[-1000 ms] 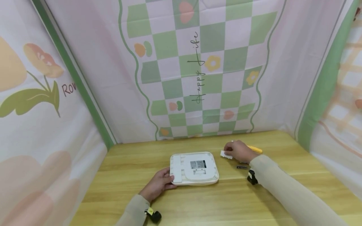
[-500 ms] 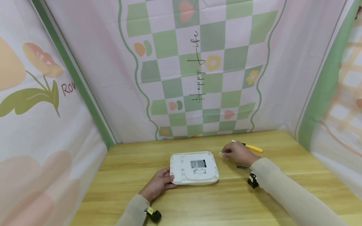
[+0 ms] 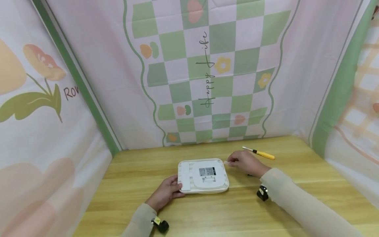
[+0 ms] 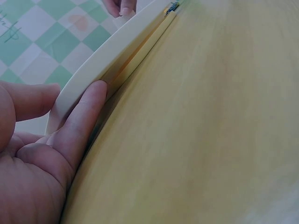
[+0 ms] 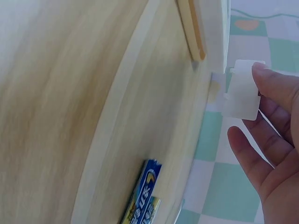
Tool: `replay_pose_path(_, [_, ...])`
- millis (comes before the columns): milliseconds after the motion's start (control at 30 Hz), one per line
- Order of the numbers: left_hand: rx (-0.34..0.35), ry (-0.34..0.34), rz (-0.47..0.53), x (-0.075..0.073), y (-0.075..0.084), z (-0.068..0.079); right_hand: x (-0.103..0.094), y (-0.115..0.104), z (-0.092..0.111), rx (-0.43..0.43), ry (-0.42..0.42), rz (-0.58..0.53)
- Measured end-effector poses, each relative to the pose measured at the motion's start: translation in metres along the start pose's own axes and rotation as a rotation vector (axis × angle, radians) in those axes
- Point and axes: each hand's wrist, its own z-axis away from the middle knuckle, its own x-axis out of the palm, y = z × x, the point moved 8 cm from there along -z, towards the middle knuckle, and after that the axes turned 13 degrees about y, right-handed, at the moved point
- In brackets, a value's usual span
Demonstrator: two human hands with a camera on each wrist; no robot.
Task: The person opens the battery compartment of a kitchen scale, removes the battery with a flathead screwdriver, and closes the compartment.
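A white rounded-square device (image 3: 185, 174) lies back-up over the table, its label and small battery compartment (image 3: 209, 180) facing up. My left hand (image 3: 164, 194) grips its near left corner, thumb on top and fingers beneath the edge. Between thumb and fingers, my right hand (image 3: 248, 163) pinches a small white battery cover (image 5: 244, 91) with little tabs along one side. The cover is just off the device's far right corner. Seen from the left wrist, a gap runs between the device's white rim (image 4: 100, 58) and the wooden tabletop.
A yellow-handled screwdriver (image 3: 265, 154) lies behind my right hand. Two blue batteries (image 5: 142, 193) rest side by side on the wooden table (image 3: 207, 214), mostly hidden under my right hand in the head view. Printed fabric walls (image 3: 118, 98) stand around the back and sides.
My right hand has moved left with the battery cover, toward the device, turning the cover edge-on. The screwdriver has come fully into view. My left hand and the device stay put.
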Motion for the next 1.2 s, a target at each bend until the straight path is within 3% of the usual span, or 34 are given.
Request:
replay_pose_path(600, [-0.01,0.002,0.009,0.0,0.0,-0.001,0.01,-0.032,0.004,-0.134,0.0,-0.081])
replay_pose_path(1200, [-0.022,0.003,0.006,-0.003,-0.002,-0.003,0.019,-0.054,0.009,-0.143,-0.041,-0.083])
